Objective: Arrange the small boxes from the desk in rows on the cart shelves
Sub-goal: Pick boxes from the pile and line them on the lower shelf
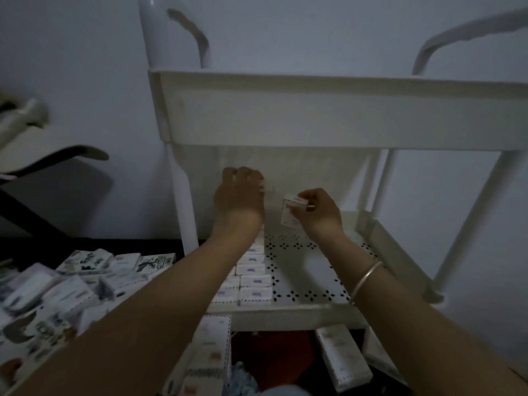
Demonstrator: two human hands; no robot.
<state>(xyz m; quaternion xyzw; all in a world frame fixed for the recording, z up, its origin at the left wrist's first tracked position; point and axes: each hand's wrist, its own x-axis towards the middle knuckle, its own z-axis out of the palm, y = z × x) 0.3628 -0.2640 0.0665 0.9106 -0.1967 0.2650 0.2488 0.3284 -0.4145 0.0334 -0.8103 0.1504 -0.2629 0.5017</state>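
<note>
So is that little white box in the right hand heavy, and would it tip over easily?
Probably light: the right hand pinches the box with fingertips alone. It looks like stiff card with crisp edges, so likely rigid. Its flat faces should sit steadily, like the rows on the shelf.

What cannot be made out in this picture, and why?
Head view, left hand: whether it holds anything; blurred, fingers cover.
Head view, top shelf: contents hidden by its front wall.
Head view, small box in right hand: print too small, dim.
</note>
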